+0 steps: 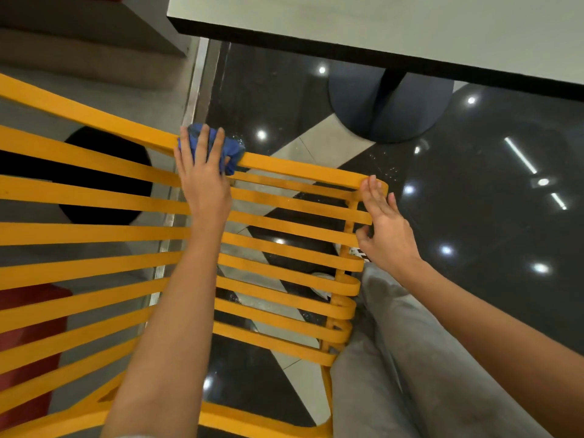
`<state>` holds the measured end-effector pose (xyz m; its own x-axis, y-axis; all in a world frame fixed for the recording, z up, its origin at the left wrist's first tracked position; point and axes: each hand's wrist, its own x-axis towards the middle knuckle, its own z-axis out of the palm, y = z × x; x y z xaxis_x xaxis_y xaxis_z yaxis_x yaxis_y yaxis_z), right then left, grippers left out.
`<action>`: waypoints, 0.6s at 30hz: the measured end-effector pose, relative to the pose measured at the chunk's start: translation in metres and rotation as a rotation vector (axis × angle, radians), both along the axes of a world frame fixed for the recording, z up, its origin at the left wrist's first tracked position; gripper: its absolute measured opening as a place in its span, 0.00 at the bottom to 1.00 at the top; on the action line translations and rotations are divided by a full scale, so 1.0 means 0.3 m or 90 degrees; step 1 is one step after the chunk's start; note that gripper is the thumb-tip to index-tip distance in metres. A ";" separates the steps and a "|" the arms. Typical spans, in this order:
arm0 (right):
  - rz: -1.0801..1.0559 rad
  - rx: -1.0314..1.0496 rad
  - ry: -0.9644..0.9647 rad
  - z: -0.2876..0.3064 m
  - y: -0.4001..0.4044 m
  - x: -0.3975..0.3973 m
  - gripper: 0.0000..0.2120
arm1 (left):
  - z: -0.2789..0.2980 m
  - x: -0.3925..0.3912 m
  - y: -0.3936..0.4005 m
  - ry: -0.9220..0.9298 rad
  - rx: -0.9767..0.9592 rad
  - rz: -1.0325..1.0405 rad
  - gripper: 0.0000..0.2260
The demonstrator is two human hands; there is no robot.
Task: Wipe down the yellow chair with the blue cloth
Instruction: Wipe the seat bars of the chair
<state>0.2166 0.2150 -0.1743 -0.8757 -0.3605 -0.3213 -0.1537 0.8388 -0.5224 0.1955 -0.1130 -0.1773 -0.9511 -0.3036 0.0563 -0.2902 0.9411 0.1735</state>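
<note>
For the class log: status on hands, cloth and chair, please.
Left hand pressing blue cloth on yellow chair top slat. Right hand open, steadying slat ends. Nothing in the way.

Bright indoor light; ceiling-lamp glare spots on glossy dark floor [474, 184]; wide-angle edge bending.

The left hand [202, 175] covers most of the blue cloth [232, 150]; the yellow chair [94, 263] runs off the left edge
</note>
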 end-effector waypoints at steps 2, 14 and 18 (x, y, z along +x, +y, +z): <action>-0.014 -0.033 -0.007 -0.009 0.002 0.000 0.39 | -0.024 0.003 0.113 0.024 0.032 0.016 0.22; -0.175 -0.103 -0.129 -0.010 0.009 0.010 0.43 | -0.003 0.032 0.650 -0.065 0.136 -0.249 0.26; -0.153 -0.087 -0.139 -0.030 0.002 0.017 0.46 | -0.019 0.039 0.485 -0.045 0.091 -0.265 0.30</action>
<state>0.2217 0.2155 -0.1833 -0.8562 -0.2050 -0.4742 0.1677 0.7579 -0.6304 0.2073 0.0325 -0.1832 -0.9940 0.1055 -0.0273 0.0923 0.9483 0.3035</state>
